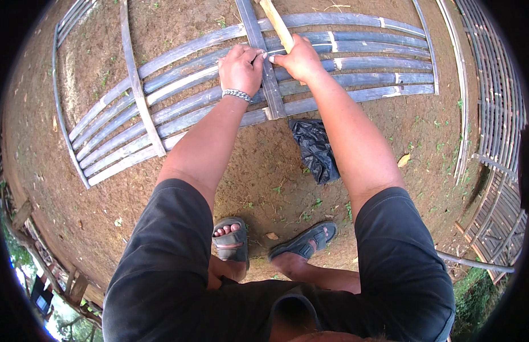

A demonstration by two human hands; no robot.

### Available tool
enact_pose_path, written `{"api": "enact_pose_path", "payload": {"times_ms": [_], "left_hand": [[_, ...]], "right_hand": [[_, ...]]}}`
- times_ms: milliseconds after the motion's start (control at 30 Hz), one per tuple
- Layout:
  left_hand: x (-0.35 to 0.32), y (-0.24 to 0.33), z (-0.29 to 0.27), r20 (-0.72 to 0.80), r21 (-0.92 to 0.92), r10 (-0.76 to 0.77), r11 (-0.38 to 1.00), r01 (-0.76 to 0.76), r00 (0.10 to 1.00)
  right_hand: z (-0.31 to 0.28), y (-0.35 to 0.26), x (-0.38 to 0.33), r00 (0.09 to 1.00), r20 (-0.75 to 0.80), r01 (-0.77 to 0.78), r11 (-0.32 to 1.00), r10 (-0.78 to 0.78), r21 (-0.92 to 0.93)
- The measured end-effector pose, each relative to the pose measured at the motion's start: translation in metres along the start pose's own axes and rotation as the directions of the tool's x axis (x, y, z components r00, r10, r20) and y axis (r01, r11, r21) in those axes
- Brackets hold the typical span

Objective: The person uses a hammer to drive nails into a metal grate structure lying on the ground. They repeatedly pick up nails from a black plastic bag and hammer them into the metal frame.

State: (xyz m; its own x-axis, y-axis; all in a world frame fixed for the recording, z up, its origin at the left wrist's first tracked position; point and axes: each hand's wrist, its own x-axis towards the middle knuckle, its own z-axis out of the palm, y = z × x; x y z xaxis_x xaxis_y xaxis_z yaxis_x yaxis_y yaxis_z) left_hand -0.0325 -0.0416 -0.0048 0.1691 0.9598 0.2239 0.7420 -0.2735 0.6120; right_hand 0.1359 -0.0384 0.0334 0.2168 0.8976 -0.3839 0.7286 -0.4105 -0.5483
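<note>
A bamboo lattice panel (pixel 361 47) lies on the ground, its long greyish strips crossed by slats. Over the middle cross slat (pixel 271 91), my left hand (pixel 240 68) has its fingers closed in a pinch at the slat's edge; whatever is in them is too small or hidden to name. A bracelet circles that wrist. My right hand (pixel 301 58) is closed around a pale wooden stick (pixel 277 24), which runs beyond the top of the view; its thumb tip almost meets my left fingers. Below the panel a crumpled black plastic bag (pixel 315 149) rests beside my right forearm.
Another cross slat (pixel 138 85) spans the panel to the left. More bamboo slatted panels (pixel 498 85) lie along the right side, with long thin strips (pixel 461 108) nearby. My sandalled feet (pixel 230 239) stand on bare soil (pixel 253 171) dotted with small weeds.
</note>
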Motion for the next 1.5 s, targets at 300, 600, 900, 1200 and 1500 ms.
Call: {"api": "enact_pose_path", "payload": {"times_ms": [300, 600, 900, 1200, 1500], "left_hand": [[0.0, 0.002, 0.005, -0.049, 0.112, 0.082, 0.991, -0.076, 0.995], [0.0, 0.003, 0.003, -0.059, 0.094, 0.084, 0.992, -0.078, 0.995], [-0.002, -0.002, 0.004, -0.077, 0.055, 0.058, 0.997, -0.054, 0.995], [0.001, -0.001, 0.003, -0.046, 0.045, 0.056, 0.998, -0.054, 0.997], [0.002, -0.003, 0.003, -0.05, 0.054, 0.057, 0.997, -0.054, 0.997]], "right_hand": [[0.016, 0.017, 0.002, 0.982, -0.174, 0.08, 0.996, -0.072, 0.039], [0.009, 0.022, -0.039, 0.982, -0.158, 0.136, 0.973, -0.108, 0.185], [0.01, 0.013, -0.158, 0.995, -0.094, 0.037, 0.984, -0.021, 0.172], [0.016, 0.013, -0.162, 0.992, -0.108, 0.074, 0.987, -0.059, 0.142], [0.011, 0.005, -0.163, 0.998, -0.062, 0.032, 0.99, -0.024, 0.138]]}}
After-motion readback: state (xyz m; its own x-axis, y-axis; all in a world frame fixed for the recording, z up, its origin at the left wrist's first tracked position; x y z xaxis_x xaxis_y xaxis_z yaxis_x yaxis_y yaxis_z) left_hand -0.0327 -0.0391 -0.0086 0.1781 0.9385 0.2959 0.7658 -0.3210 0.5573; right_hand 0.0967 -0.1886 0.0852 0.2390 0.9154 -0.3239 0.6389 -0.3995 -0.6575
